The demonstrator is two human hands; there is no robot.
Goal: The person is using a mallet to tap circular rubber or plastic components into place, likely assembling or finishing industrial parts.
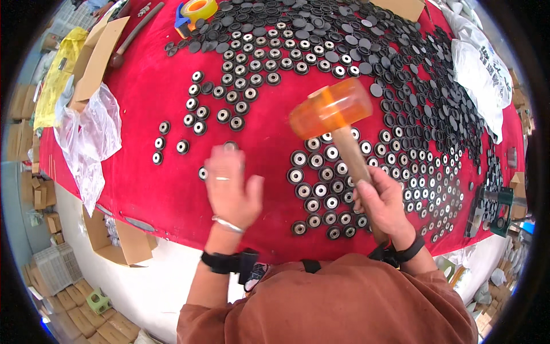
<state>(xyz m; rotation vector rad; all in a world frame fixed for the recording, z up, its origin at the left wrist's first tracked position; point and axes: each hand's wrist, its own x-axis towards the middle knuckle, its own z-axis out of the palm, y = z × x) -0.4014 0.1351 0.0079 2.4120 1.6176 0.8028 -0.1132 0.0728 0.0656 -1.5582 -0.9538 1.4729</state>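
Well, your mallet (331, 109) is in your right hand (382, 200), its orange head raised above the wheels (295, 175) just right of the middle, your fingers wrapped around its wooden handle (351, 153). Expect it to be head-heavy, the head firm with perhaps a little give, the bare wood fairly sure to grip; hold it by the lower handle, as you do. Your left hand (229, 180) is spread and grasps nothing visible; whether it touches the wheel (230, 145) at its fingertips, you can't tell. The wheels look hard and dense, best pinched by their black rims; the black discs (376, 90) on the far right seem light and perhaps slippery. Count one mallet, four wheels set apart at the left, and one tape dispenser (199, 8) at the far edge; the remaining wheels and discs overlap too much to number.
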